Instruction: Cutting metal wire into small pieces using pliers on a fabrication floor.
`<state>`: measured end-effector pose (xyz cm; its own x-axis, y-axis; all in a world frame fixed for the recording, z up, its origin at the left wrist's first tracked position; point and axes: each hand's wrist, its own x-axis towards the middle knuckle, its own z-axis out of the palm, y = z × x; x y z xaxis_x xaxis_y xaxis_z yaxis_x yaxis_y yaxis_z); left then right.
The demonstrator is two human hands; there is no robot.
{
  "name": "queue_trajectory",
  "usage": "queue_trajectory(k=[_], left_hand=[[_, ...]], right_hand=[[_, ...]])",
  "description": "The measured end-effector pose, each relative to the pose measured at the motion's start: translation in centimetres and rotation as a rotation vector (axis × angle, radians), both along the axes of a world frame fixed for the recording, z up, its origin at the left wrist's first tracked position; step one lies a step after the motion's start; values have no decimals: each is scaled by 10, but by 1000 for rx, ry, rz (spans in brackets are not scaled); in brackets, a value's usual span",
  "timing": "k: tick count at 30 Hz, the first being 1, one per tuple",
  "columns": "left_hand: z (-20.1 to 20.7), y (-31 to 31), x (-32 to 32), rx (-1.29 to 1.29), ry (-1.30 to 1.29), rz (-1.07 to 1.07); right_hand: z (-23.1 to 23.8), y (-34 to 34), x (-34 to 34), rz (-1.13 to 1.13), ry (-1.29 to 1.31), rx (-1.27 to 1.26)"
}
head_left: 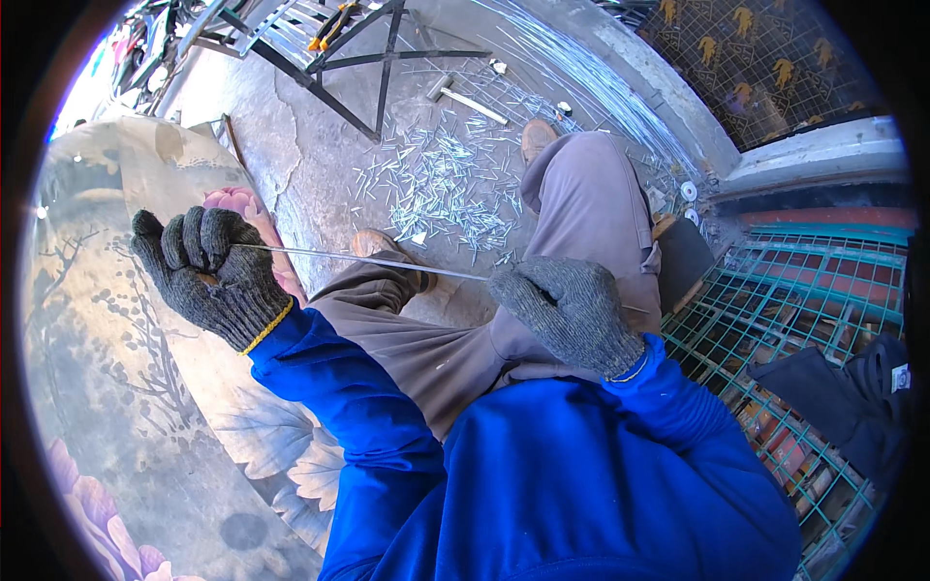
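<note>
1. The left hand (pixel 215 276), in a grey knit glove, was closed with its fingers curled round one end of a thin metal rod (pixel 368 259).
2. The right hand (pixel 567 310), gloved alike, was closed round the rod's other part, so the rod ran almost straight between the hands, above the trousers (pixel 601 194).
3. Beyond the hands, many short metal pieces (pixel 446 189) lay scattered on the floor (pixel 300 145), with a hammer (pixel 475 105) farther off.
4. A flower-printed sheet (pixel 87 339) spread below and left of the left hand.
5. Right of the right hand stood green wire mesh (pixel 775 290), a dark cloth (pixel 843 397) lying on it.
</note>
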<state>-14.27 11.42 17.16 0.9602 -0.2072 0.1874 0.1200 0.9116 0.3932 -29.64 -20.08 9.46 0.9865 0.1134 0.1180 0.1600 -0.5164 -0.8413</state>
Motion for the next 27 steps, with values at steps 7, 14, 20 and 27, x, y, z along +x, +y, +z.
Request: queue_trajectory(k=[7,14,20,27], left_hand=[[4,-8,-2,3,41,110],[2,-14,0,-6,61,120],[7,-14,0,-36,42,70],[3,-15,4,4,13,48]], right_hand=[[-4,1,-2,-37,-43,51],[-5,-4,-4,9,-64,-3],[-4,-5,-6,12,-104,50],[-3,-9,-8,92,-219,-29]])
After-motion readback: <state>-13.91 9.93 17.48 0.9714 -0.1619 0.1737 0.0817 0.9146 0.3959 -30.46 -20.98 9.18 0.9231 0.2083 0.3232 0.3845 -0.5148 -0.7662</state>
